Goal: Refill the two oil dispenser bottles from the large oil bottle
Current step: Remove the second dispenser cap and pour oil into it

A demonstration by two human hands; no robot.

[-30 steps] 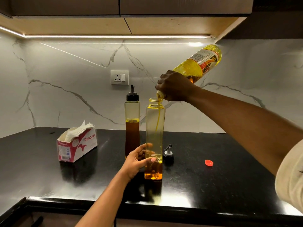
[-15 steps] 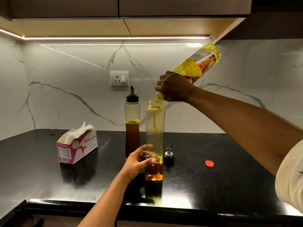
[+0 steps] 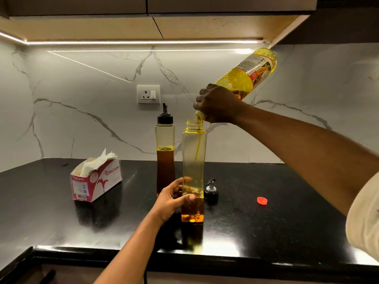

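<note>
Two bottles gripped: left fingers (image 3: 185,198) clamp dispenser (image 3: 193,152), right fingers (image 3: 205,95) oil bottle (image 3: 246,75); ORIGAMI box (image 3: 102,181).

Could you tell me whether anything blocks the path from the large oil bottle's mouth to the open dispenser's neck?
Nothing visible does: the large oil bottle tips just above the open dispenser bottle, whose neck is bare; its pourer cap stands aside.
</note>
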